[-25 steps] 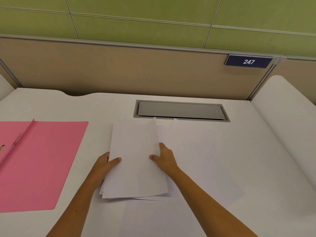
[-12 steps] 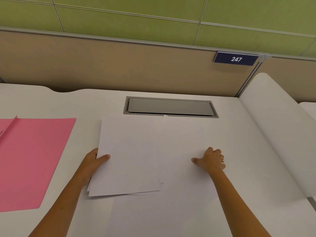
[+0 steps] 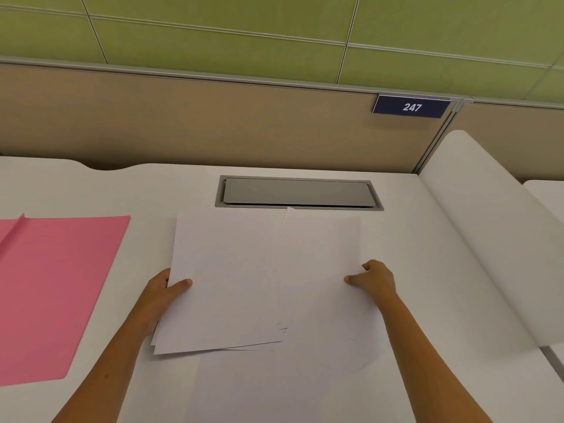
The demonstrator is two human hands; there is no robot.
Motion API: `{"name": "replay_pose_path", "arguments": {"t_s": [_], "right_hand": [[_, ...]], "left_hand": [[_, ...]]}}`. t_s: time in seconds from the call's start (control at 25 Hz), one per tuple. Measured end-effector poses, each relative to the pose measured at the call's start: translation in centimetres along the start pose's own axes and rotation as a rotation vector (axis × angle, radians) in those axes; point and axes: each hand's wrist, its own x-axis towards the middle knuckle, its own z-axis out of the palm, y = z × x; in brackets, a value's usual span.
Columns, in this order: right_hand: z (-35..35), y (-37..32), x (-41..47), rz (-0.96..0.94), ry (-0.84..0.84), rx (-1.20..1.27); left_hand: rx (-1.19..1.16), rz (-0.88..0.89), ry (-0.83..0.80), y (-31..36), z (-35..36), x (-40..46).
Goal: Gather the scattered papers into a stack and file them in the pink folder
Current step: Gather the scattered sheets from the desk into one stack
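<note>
The white desk fills the lower view, backed by a tan partition with a green wall above it. A grey hatch is set into the desk near the partition, and a blue plate reading 247 sits on the partition's upper right.

The pink folder lies open and flat at the left, well apart from the papers. Its crease runs up along its far left part.

The stack sits mid-desk just short of the hatch, its lower corners fanned slightly. A loose sheet overlaps its right side, and another sheet lies nearer the person, partly under both.

Both bare forearms reach in from the bottom edge, angled toward each other's papers. The left hand grips the stack's left edge: thumb on top, pressing down, the other fingers hidden beneath. The right hand rests at the loose sheet's right edge, knuckles up, fingers curled together, thumb pointing left onto the paper. Whether it pinches the sheet or only presses it cannot be told.
</note>
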Motion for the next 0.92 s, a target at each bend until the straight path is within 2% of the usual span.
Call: {"name": "replay_pose_path", "arguments": {"t_s": [0.12,0.24,0.44,0.48,0.64,0.72,0.84,0.92], "right_hand": [[-1.1,-0.1,0.1,-0.158,0.056,0.158],[-1.1,-0.9,0.2,-0.288,-0.002,0.068],[0.4,-1.1,0.5,-0.287,0.036,0.007],[0.2,-1.4,0.2,-0.283,0.078,0.017],[-3.8,-4.4,-1.6,-0.417,0.537,0.126],[-6.4,-6.9,-2.7,-0.506,0.675,0.232],[-8.5,-10.5,-3.9,-0.604,0.682,0.404],[-7.6,-12.3,-4.0,-0.62,0.609,0.408]], "left_hand": [[-0.004,-0.001,0.005,0.1,0.0,-0.1],[-0.003,0.001,-0.007,0.1,0.0,-0.1],[-0.009,0.005,-0.008,0.3,0.1,-0.4],[-0.005,0.006,-0.008,0.3,0.1,-0.4],[-0.006,-0.009,-0.009,0.5,0.0,-0.6],[-0.007,-0.017,-0.024,0.6,-0.1,-0.7],[-0.027,-0.034,-0.041,0.7,-0.2,-0.7],[-0.036,-0.04,-0.041,0.8,-0.1,-0.7]]}}
